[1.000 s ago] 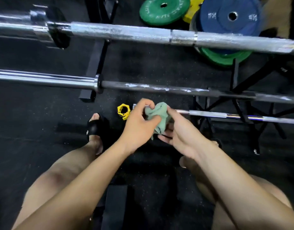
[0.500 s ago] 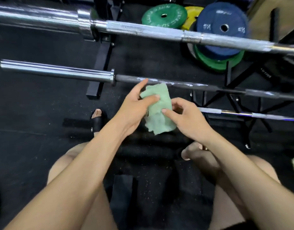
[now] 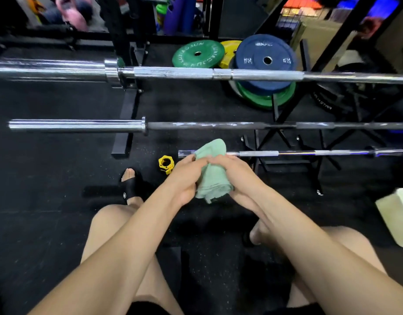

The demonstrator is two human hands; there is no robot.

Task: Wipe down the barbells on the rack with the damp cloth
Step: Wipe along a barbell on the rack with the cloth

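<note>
1. Three barbells lie across the rack in front of the seated person: a thick chrome bar farthest off at twelve o'clock, a darker bar with pale smears in the middle, and a thin short bar nearest, running off toward two o'clock.
2. The green cloth sits at the centre of the scene, bunched into a soft roll just in front of the near bar's left end; I can't tell whether its top edge touches the bar or only overlaps it.
3. The left hand has its fingers curled round the cloth's left side; the right hand wraps the right side, fingertips meeting the left's over the top. Both grips are closed on the fabric.
4. The cloth looks light, limp and yielding. It would fold to any shape, so it is best taken as a thick wad in the palm, leaving a flap loose to wrap round a shaft.
5. The bars look heavy and rigid and should stay put under rubbing. The smooth chrome sleeves would likely let damp fabric slide, while the knurled sections may drag and snag the weave.
6. A yellow collar lies on the floor at about ten o'clock from the hands. Green, yellow and blue plates are piled beyond the far bar.
</note>
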